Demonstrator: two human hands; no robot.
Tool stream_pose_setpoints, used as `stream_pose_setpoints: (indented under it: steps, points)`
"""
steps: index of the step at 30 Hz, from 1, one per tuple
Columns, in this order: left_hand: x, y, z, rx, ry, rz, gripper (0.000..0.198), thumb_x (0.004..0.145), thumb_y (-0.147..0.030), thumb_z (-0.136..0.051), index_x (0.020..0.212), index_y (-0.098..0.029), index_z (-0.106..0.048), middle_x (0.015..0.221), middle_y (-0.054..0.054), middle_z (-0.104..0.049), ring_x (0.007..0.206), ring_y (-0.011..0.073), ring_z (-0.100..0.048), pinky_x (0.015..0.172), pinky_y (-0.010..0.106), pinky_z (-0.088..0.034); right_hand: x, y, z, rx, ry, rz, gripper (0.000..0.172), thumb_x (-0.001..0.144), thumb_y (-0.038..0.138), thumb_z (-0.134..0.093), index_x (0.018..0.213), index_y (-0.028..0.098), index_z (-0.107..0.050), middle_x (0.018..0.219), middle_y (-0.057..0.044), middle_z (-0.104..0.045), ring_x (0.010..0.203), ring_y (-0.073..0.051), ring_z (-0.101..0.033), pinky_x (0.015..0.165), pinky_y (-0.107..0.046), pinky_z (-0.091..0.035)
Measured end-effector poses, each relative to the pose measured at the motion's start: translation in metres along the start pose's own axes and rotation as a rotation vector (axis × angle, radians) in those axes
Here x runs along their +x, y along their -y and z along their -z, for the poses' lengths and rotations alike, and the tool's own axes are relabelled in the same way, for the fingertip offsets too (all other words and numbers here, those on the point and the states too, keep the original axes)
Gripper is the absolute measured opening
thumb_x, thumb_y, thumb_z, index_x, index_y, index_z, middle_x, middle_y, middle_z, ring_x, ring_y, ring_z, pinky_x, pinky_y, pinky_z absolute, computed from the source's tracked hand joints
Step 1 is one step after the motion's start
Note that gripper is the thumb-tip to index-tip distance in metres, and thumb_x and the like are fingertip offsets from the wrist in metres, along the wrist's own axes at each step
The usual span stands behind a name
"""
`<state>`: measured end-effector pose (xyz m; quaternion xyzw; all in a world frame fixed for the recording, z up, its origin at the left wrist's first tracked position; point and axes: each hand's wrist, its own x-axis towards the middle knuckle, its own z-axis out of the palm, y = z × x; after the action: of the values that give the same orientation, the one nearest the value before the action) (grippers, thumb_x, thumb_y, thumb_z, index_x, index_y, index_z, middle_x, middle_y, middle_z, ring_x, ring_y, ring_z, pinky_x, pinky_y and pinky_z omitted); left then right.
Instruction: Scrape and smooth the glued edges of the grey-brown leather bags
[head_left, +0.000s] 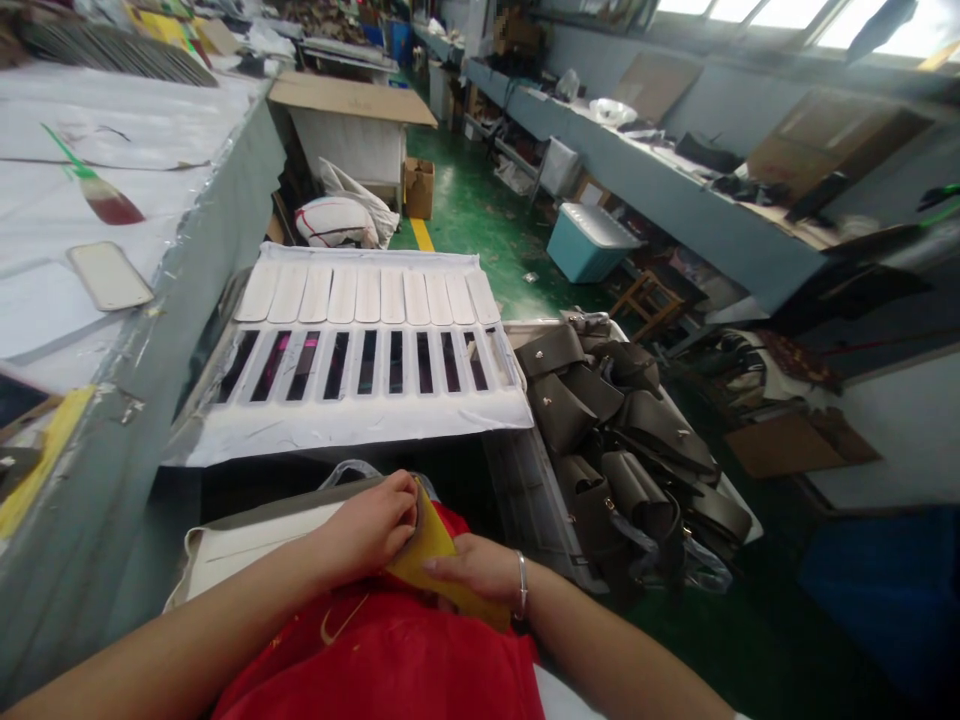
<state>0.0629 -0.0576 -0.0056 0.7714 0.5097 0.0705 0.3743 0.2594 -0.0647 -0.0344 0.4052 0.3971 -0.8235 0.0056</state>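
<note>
A flat yellow piece with a darker edge is held just above the red apron. Its upper left end is pinched in the curled fingers of my left hand. My right hand grips the lower right part, thumb on top; the rest of its fingers are hidden behind the piece. Under my left forearm lies a cream panel with a grey-green edge. Beyond my hands is a white slotted board with a row of pale rounded strips along its far side.
At right, a pale crate holds several dark olive bags. A covered table runs along the left, bearing a green-tipped bottle and a pale phone-shaped object. Farther off stand a teal cooler box and a wooden stool.
</note>
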Motion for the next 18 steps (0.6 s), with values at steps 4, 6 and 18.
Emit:
stream_pose_setpoints:
  steps: [4,6,18]
  points:
    - [0.001,-0.001,0.000,-0.012,-0.008,0.005,0.011,0.075,-0.016,-0.047,0.065,-0.017,-0.052,0.092,0.004,-0.048,0.077,0.0147,-0.051,0.075,0.028,-0.043,0.002,-0.003,-0.002,0.085,-0.003,0.022,0.031,0.071,0.044,-0.064,0.073,0.013,-0.066,0.062,-0.003,-0.060,0.050,-0.011,-0.051,0.048,-0.023,-0.037]
    - [0.001,-0.001,0.000,0.005,-0.017,0.018,0.009,0.074,-0.016,-0.047,0.066,-0.017,-0.052,0.092,0.004,-0.048,0.077,0.0149,-0.051,0.074,0.027,-0.043,0.003,-0.007,-0.003,0.095,-0.018,0.031,0.032,0.070,0.045,-0.065,0.074,0.013,-0.066,0.063,-0.003,-0.060,0.051,-0.010,-0.051,0.049,-0.022,-0.037]
    - [-0.014,-0.003,-0.002,0.107,-0.099,0.052,0.018,0.081,-0.016,-0.040,0.085,-0.017,-0.057,0.106,0.008,-0.050,0.089,0.0176,-0.056,0.083,0.030,-0.044,0.003,-0.012,-0.014,0.101,-0.082,0.038,0.038,0.068,0.048,-0.067,0.082,0.014,-0.068,0.066,-0.002,-0.060,0.053,-0.009,-0.050,0.056,-0.023,-0.039]
